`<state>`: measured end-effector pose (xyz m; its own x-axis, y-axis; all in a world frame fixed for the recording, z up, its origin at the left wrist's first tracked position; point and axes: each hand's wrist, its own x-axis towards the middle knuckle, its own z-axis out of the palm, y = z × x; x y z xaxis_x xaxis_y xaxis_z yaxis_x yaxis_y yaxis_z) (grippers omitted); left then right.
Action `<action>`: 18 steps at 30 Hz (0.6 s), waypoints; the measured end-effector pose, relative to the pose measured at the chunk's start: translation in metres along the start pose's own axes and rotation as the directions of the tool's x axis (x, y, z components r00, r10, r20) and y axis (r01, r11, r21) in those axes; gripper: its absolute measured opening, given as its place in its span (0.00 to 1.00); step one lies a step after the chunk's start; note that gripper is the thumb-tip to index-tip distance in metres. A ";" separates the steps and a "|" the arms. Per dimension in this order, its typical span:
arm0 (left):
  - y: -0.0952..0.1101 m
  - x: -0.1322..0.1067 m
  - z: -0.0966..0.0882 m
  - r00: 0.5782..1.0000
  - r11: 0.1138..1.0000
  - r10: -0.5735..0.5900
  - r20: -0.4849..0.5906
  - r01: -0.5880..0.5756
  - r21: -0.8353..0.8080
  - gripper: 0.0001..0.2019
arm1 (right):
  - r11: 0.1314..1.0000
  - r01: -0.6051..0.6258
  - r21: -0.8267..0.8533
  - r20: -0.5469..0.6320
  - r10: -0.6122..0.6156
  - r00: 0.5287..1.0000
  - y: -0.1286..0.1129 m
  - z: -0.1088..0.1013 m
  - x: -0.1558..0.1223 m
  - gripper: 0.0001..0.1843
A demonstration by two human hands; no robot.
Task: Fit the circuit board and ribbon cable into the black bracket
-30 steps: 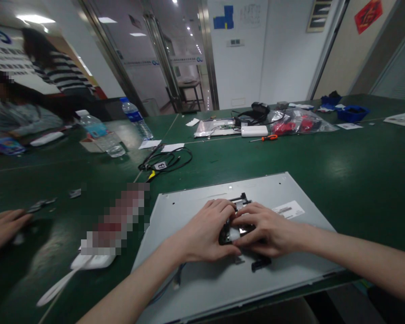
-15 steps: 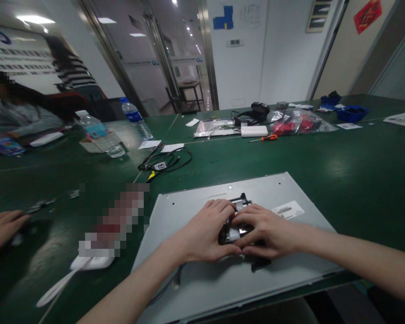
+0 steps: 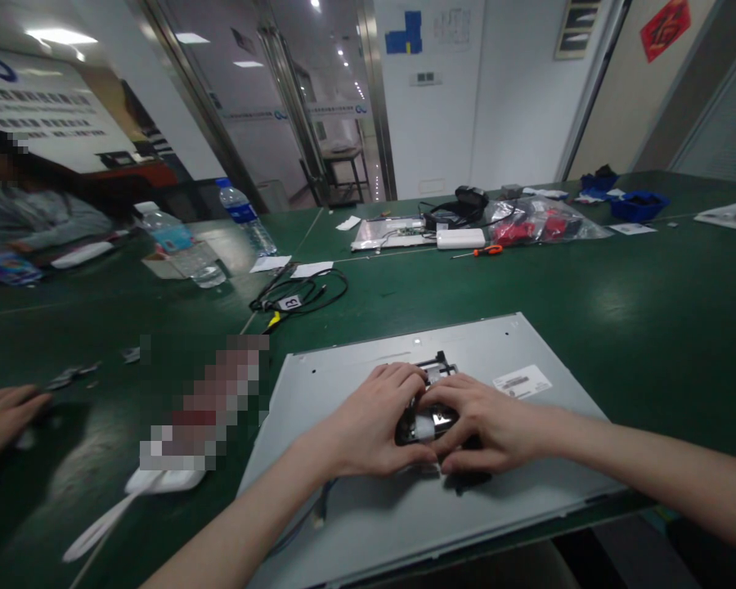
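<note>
A flat grey metal panel (image 3: 356, 523) with a white label (image 3: 523, 381) lies on the green table in front of me. At its middle is a black and silver part (image 3: 426, 425), mostly covered by my fingers, so its kind is unclear. My left hand (image 3: 377, 421) curls round its left side, thumb along the near edge. My right hand (image 3: 487, 425) closes on its right side, with fingers bent over the top. The two hands nearly meet at the thumbs. A thin black frame (image 3: 442, 360) shows just beyond the fingers, and a cable lies by my left wrist.
To the left are a coiled black cable (image 3: 307, 290), two water bottles (image 3: 245, 213), a pixelated object with a white strap (image 3: 98, 511) and another person's hand (image 3: 9, 417). Farther back lie an orange screwdriver (image 3: 487, 251), a white box (image 3: 461, 238) and a plastic bag (image 3: 545, 221).
My right thumb and fingers have shifted slightly on the part, while my left hand stays almost still. In the background, a person in stripes has moved mostly out of sight.
</note>
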<state>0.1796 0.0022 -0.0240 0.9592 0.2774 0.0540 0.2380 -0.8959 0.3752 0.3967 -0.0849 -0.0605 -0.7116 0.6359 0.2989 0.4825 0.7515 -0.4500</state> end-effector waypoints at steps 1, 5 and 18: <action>0.000 0.000 0.000 1.000 1.000 -0.001 0.002 0.001 -0.001 0.26 | 1.000 -0.004 0.013 0.002 0.004 1.000 0.000 -0.001 0.000 0.11; 0.000 0.001 0.000 1.000 1.000 -0.007 0.009 0.007 -0.005 0.24 | 0.998 -0.015 0.054 0.015 0.014 1.000 -0.002 -0.003 0.000 0.11; 0.002 0.000 0.000 0.999 0.999 -0.032 0.020 0.031 0.023 0.16 | 0.998 0.011 0.062 0.027 -0.013 1.000 -0.002 -0.002 0.002 0.12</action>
<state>0.1801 0.0007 -0.0231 0.9541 0.2987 0.0235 0.2713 -0.8945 0.3554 0.3951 -0.0844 -0.0574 -0.7309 0.6215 0.2821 0.4419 0.7460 -0.4983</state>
